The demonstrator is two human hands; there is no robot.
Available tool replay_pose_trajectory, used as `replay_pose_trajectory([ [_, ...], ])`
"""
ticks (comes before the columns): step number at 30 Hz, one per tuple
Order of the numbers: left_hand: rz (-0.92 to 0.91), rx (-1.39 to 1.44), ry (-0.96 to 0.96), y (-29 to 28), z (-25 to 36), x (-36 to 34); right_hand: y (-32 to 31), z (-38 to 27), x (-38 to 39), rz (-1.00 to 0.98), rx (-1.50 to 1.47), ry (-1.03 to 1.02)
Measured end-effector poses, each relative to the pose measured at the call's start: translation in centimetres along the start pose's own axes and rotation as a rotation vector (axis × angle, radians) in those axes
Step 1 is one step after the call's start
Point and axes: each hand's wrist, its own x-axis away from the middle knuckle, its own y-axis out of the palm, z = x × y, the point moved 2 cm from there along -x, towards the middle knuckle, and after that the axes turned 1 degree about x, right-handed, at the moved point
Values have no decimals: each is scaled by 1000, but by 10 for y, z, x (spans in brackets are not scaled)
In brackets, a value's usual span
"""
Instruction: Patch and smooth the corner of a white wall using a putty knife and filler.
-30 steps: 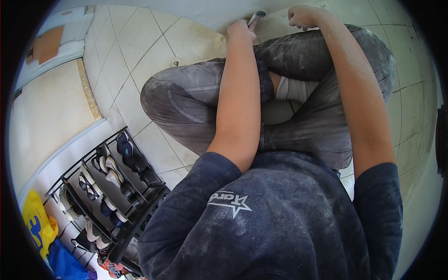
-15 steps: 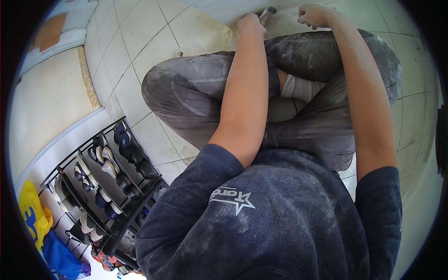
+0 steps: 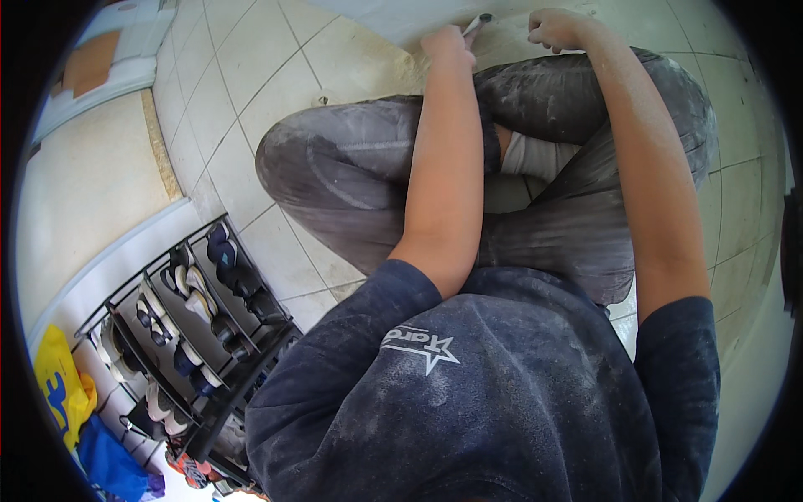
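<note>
My left hand [image 3: 447, 43] is at the top of the view, beyond my crossed legs and close to the base of a pale wall. Its fingers are closed on a slim white tool with a dark end [image 3: 473, 27], which points up and to the right. I cannot make out the tool's exact kind. To the right, my right hand [image 3: 555, 29] hangs with curled fingers just past my right knee. Whatever it may pinch is hidden or too small to tell. Pale dust coats my right forearm and my dark trousers [image 3: 351, 151].
Pale floor tiles [image 3: 251, 75] surround my legs, with a small dark bit [image 3: 323, 99] beyond my left knee. A black rack of shoes [image 3: 188, 309] stands at the lower left, beside yellow and blue bags [image 3: 109, 460]. The pale wall [image 3: 376, 21] rises ahead.
My right hand has shifted slightly left, toward my left hand. The white tool has turned a little in my left hand, so less of its dark end shows.
</note>
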Motion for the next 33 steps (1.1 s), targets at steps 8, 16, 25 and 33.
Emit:
replay_pose_trajectory([
  [8, -19, -17, -163, -5, 1, -4, 15, -4, -31, -256, 830, -547],
  [16, -220, -1010, 100, -6, 0, -21, 37, 33, -54, 63, -139, -353],
  [25, -21, -18, -141, -10, 11, -20, 16, 6, -24, -11, 132, -207],
  [33, 111, -53, -204, -3, 6, -14, 5, 0, -13, 9, 9, -125],
])
